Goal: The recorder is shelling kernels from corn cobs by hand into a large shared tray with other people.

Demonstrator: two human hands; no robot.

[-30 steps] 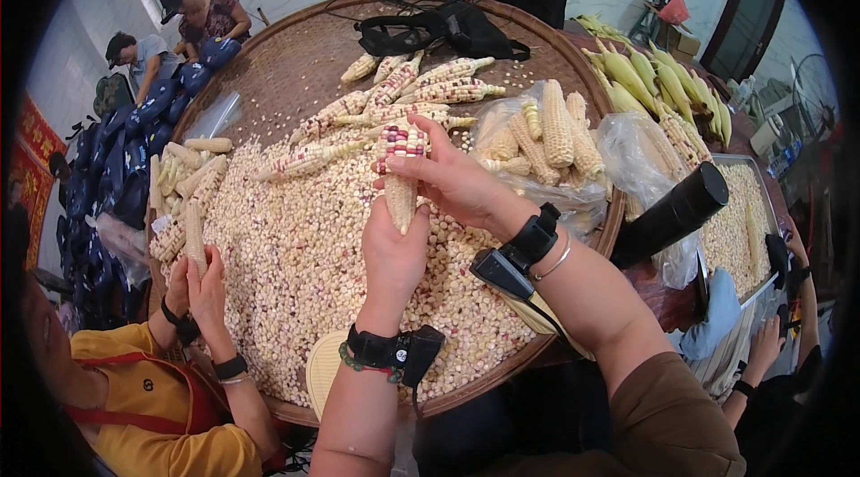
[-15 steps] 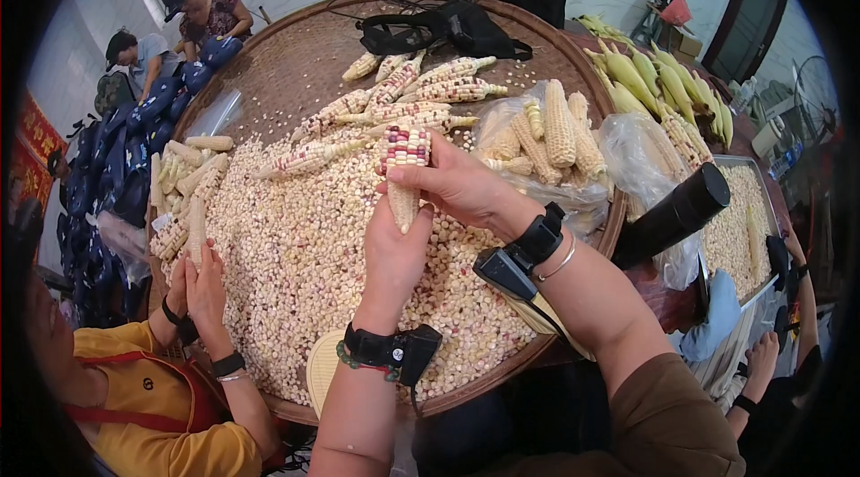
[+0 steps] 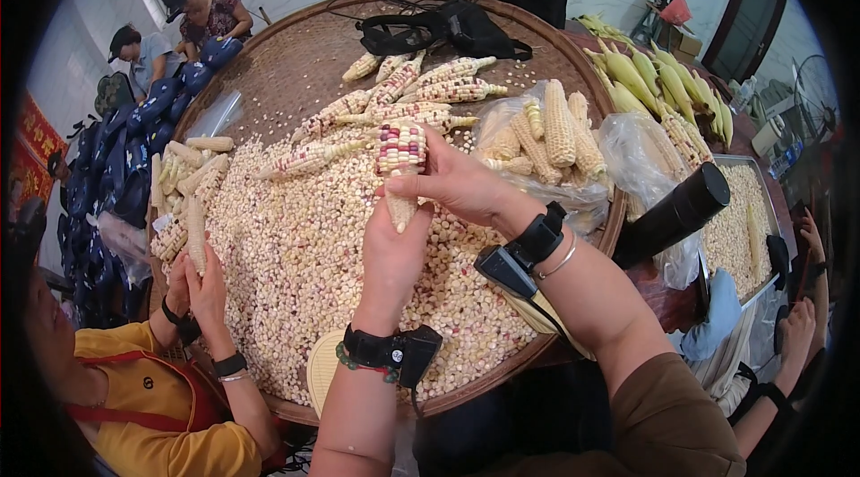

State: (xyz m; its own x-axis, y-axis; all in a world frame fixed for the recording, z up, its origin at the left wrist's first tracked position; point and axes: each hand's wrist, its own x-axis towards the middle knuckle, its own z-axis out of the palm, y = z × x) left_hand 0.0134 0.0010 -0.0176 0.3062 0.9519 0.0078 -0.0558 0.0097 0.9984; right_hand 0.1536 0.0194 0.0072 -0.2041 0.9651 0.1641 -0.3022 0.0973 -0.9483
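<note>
Both my hands grip one corn cob (image 3: 400, 151), held upright above a round woven tray (image 3: 260, 83). Its upper part carries white, red and purple kernels; the lower part is stripped bare. My left hand (image 3: 391, 253) is wrapped round the bare lower end. The fingers of my right hand (image 3: 452, 181) close round the cob's side, the thumb lying just below the remaining kernels. Loose kernels (image 3: 296, 271) cover the near part of the tray beneath. Just beyond my hands lie several speckled corn cobs (image 3: 403, 92) with kernels on.
At left, a co-worker's hands (image 3: 202, 289) hold a bare cob near a pile of stripped cobs (image 3: 188, 168). Stripped cobs (image 3: 560, 128) in plastic bags lie at right, beside a black cylinder (image 3: 672, 217). Black straps (image 3: 448, 27) rest at the far rim. Husked corn (image 3: 636, 78) lies beyond.
The cob in my hands has turned slightly, showing more of its kernel rows. My right thumb has shifted down a little. At far right, another person's hands have moved up.
</note>
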